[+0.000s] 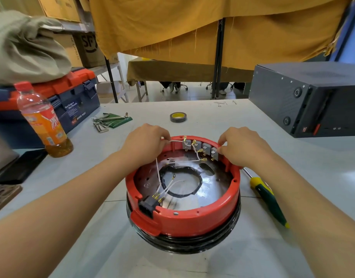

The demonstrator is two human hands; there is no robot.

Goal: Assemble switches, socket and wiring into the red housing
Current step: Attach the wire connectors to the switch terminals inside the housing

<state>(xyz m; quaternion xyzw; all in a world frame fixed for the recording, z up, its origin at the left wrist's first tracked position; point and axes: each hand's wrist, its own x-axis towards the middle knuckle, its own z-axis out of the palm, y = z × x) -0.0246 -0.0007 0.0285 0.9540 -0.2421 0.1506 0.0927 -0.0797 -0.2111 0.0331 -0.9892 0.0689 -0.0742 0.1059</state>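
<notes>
Wiring step: your left hand [147, 144] pinches a white wire [177, 140] at the far rim of the housing [192, 218] on the bench [92, 247]; your right hand [240, 147] pinches the end switch [214, 153]. Next, probably push the loose terminals onto the switch tabs.

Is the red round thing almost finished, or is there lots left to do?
Partly done. The black socket sits in the red housing, and four grey switches line the far wall. The left hand pinches a white wire; the right hand touches the end switch. Some wire ends still hang loose.
</notes>
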